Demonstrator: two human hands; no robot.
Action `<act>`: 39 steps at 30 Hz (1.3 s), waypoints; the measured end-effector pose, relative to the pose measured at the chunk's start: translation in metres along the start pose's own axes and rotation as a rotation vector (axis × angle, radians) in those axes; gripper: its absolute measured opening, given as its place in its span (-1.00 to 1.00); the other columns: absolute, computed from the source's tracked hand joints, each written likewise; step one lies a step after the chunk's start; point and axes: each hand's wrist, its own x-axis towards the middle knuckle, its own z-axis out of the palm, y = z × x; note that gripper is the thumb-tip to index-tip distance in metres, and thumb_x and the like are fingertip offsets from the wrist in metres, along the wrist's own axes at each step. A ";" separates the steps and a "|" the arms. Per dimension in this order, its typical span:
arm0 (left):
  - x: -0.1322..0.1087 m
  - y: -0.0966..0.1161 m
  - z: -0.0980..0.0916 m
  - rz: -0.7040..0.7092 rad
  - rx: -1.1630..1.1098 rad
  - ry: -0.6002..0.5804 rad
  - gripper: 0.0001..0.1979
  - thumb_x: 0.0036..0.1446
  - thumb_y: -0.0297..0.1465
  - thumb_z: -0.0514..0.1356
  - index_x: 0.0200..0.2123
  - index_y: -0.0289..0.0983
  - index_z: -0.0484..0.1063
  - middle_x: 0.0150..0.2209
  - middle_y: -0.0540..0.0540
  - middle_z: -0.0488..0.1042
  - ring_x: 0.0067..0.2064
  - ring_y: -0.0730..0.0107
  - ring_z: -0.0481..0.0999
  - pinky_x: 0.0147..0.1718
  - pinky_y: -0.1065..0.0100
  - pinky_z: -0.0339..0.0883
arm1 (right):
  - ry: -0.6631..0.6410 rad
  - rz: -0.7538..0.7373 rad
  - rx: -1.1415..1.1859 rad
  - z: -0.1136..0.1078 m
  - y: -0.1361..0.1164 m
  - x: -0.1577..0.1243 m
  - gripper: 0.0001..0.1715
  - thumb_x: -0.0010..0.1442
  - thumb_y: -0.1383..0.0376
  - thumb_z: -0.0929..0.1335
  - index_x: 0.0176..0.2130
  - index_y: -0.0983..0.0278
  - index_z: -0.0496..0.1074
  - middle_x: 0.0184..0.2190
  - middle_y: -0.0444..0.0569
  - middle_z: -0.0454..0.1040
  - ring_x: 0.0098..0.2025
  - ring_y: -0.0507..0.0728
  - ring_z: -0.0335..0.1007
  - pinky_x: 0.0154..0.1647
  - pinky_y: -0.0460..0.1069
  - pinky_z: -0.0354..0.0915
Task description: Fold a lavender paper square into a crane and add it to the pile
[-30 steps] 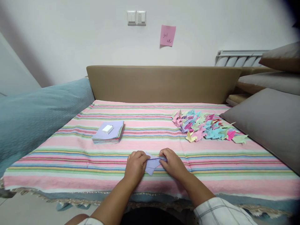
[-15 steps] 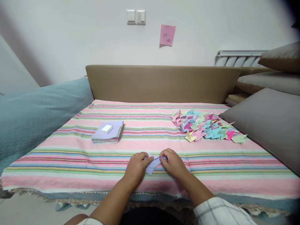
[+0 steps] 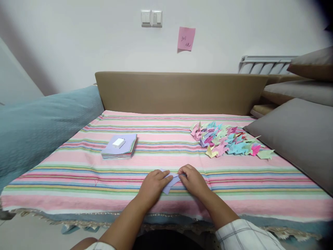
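So the folded lilac paper (image 3: 168,189) is on the striped cloth (image 3: 78,198), right between both hands — neither is nearer. Its long axis runs roughly left-right, with layered, creased flaps and one corner pointing toward the person. The right hand (image 3: 191,178) pinches the right end; the left hand (image 3: 154,184) rests thumb and fingers over the left part — can't tell if it's gripping underneath.

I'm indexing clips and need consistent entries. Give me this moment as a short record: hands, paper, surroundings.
left hand: fingers over the folded purple paper
right hand: thumb and forefinger at the paper's right end
surface: striped cloth
far left: paper stack, small white object on top
far right: many multicoloured folded papers, near a gray cushion
wall: pink note, switches
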 end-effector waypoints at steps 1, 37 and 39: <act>0.000 0.000 0.000 0.008 0.013 -0.011 -0.62 0.18 -0.52 0.09 0.03 -0.07 0.37 0.06 -0.08 0.42 -0.09 0.32 0.43 -0.09 0.18 0.32 | -0.005 -0.006 -0.002 0.000 0.000 0.000 -0.85 0.08 0.44 0.28 -0.36 0.25 0.43 -0.33 -0.05 0.39 -0.21 0.10 0.30 -0.17 -0.02 0.23; -0.003 0.003 -0.023 0.006 -0.052 -0.197 -0.44 0.08 -0.13 0.18 0.16 -0.07 0.21 0.16 -0.05 0.31 0.08 0.09 0.28 0.03 0.05 0.17 | -0.115 -0.037 -0.385 -0.018 0.008 -0.009 -0.60 0.16 0.48 0.22 -0.15 0.18 0.52 -0.30 0.00 0.45 -0.20 0.13 0.31 -0.19 -0.02 0.26; -0.005 0.001 -0.022 0.017 -0.036 -0.220 -0.40 0.06 -0.11 0.19 0.16 -0.07 0.19 0.18 -0.04 0.28 0.09 0.06 0.26 0.04 0.04 0.16 | -0.050 -0.051 -0.376 -0.018 0.008 -0.009 -0.60 0.14 0.50 0.21 -0.15 0.24 0.52 -0.27 0.02 0.46 -0.17 0.15 0.32 -0.14 0.01 0.27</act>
